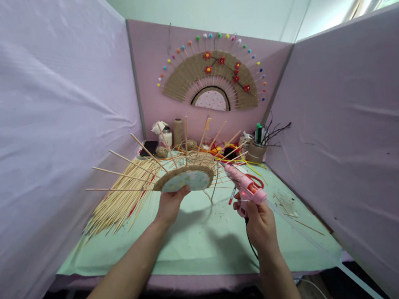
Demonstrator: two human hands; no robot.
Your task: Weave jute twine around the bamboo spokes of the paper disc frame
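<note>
My left hand (173,204) grips the lower edge of a half-round fan base (198,180), thumb over its pale patterned face. Brown twine wraps the curved rim, and thin wooden sticks (145,161) fan outward from it. A loose strand of twine (215,186) hangs from the right end of the rim. In my right hand (258,219) is a pink hot glue gun (243,183), its nozzle pointing up and left, close to the rim's right end. A small red light glows on the gun, and its black cord drops below.
A pile of bamboo sticks (119,202) covers the table's left side. Behind stand a jar (167,138), a twine spool (178,132) and a pen cup (256,152) with twigs. Red-handled scissors (256,180) lie behind the glue gun. A finished fan (209,81) hangs on the back panel.
</note>
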